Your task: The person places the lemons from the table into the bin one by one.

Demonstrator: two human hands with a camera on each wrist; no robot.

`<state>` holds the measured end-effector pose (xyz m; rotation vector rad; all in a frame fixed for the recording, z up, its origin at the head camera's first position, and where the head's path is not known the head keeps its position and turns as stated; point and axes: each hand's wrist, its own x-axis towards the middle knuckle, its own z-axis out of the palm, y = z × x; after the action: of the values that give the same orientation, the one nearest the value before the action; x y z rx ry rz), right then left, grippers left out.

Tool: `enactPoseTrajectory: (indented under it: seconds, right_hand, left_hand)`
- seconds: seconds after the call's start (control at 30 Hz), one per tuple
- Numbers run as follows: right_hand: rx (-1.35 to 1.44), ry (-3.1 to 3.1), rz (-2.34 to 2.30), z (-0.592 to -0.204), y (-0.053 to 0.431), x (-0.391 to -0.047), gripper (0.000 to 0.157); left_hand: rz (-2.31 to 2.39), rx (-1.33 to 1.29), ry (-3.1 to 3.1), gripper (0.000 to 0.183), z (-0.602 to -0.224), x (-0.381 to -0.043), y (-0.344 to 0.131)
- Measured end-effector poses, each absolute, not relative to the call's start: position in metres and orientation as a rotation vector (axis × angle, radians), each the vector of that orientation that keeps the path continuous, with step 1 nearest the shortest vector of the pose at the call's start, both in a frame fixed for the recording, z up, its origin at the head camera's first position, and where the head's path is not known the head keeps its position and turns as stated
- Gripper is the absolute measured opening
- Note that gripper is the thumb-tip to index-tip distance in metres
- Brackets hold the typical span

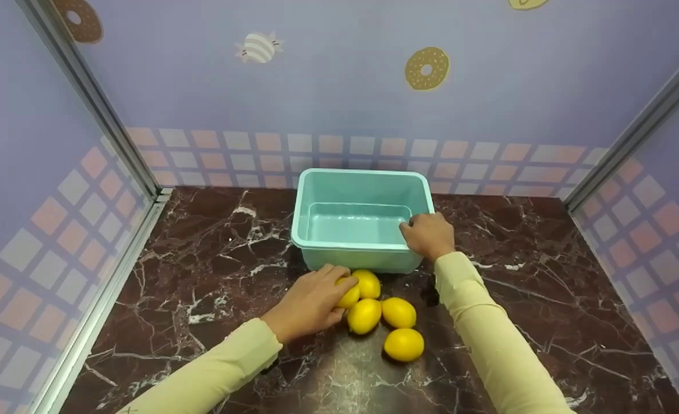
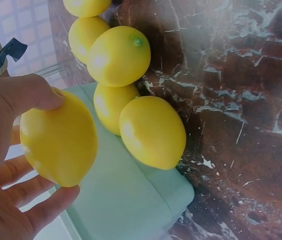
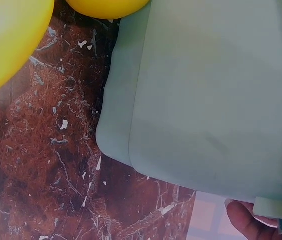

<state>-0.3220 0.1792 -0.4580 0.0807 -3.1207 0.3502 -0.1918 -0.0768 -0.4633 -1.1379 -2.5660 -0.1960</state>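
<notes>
My left hand (image 1: 311,300) holds a yellow lemon (image 2: 58,137) between thumb and fingers, in front of a light green plastic basin (image 1: 359,256). In the head view the fingers partly cover that lemon. Close by on the table lie several more lemons (image 1: 365,316), bunched against one another near the basin's front wall. My right hand (image 1: 431,236) grips the basin's rim at its front right corner. From the right wrist, fingers (image 3: 248,222) show under the rim, while most of that hand is out of view. The basin stands upright and its visible floor is bare.
The dark red marbled tabletop (image 1: 213,299) has white veins. Behind the basin rises a purple patterned wall (image 1: 339,103), with side panels at left (image 1: 40,172) and right (image 1: 661,218). Metal strips edge the panels.
</notes>
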Motion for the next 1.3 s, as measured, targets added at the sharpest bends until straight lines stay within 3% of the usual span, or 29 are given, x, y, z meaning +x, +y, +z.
enactPoseTrajectory:
  seconds: [0.83,1.3]
  right_hand:
    - [0.086,-3.105,0.342,-0.460,0.179,-0.323,0.048]
    - [0.070,-3.127,0.333,-0.458,0.178,-0.322,0.047]
  left_hand:
    - [-0.141,-1.146,-2.581,0.053,-0.437,-0.205,-0.066]
    - [-0.191,-1.162,-2.525,0.044,-0.427,-0.213,-0.061]
